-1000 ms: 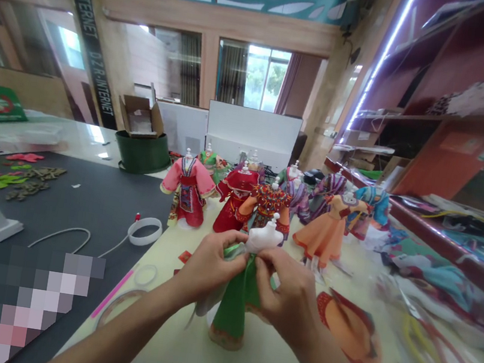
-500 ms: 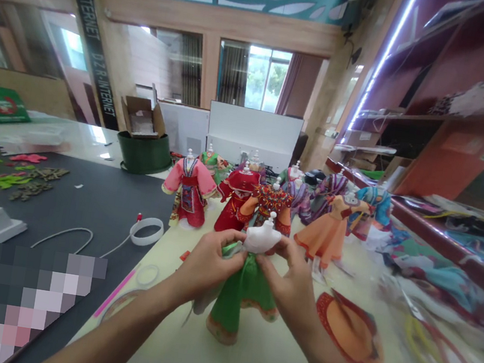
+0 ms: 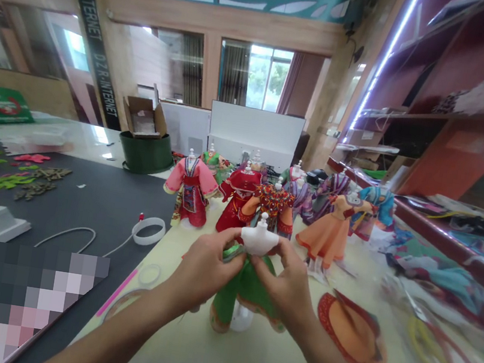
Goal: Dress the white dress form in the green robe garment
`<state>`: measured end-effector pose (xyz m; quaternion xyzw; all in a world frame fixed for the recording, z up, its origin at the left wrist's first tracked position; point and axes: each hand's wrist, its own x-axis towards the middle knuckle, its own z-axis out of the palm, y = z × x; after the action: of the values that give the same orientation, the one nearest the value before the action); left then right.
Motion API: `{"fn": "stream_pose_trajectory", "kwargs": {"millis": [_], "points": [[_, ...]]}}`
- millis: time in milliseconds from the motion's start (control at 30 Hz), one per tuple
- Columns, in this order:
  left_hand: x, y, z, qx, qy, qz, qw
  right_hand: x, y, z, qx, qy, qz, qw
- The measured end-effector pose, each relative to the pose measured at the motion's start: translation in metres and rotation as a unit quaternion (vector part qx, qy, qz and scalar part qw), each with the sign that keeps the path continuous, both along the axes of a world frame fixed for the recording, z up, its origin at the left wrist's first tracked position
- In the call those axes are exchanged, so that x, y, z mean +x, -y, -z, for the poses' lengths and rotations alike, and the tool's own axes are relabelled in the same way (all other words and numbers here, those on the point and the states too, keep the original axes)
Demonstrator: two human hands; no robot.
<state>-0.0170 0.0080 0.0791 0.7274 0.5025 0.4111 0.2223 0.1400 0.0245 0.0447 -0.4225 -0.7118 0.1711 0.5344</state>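
In front of me stands a small white dress form (image 3: 259, 240) with a knobbed neck, its round base showing below. A green doll skirt (image 3: 226, 306) with a tan patterned hem hangs around it. My left hand (image 3: 211, 265) pinches the skirt's waist at the form's left side, and a bit of shiny green cloth shows by the fingers. On the other side my right hand (image 3: 289, 273) is closed on the waist too, thumb in front. The fingertips behind the form are hidden.
Dressed forms, among them a pink robe (image 3: 189, 189) and an orange dress (image 3: 330, 225), stand behind. An orange cloth piece (image 3: 351, 334) and scissors (image 3: 424, 327) lie right. Left are a white tape roll (image 3: 148, 232) and a power strip (image 3: 0, 218).
The form now leans less and its base shows beneath the skirt. The hem has spread and shifted, while both hands keep their hold at the waist.
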Motion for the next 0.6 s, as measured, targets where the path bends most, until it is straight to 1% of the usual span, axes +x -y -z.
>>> {"fn": "stream_pose_trajectory", "kwargs": {"millis": [133,333,600], "points": [[-0.0024,0.0014,0.0015,0.0,-0.013,-0.032,0.999,0.0021,-0.0011,-0.0001,0.011,0.008,0.004,1.0],[-0.0024,0.0018,-0.0009,-0.049,0.013,0.003,0.999,0.0055,-0.0013,-0.0016,0.013,0.021,-0.002,1.0],[-0.0013,0.0016,-0.0034,-0.05,0.05,0.0,0.997,0.0087,-0.0031,-0.0013,0.023,0.032,-0.002,0.999]]}}
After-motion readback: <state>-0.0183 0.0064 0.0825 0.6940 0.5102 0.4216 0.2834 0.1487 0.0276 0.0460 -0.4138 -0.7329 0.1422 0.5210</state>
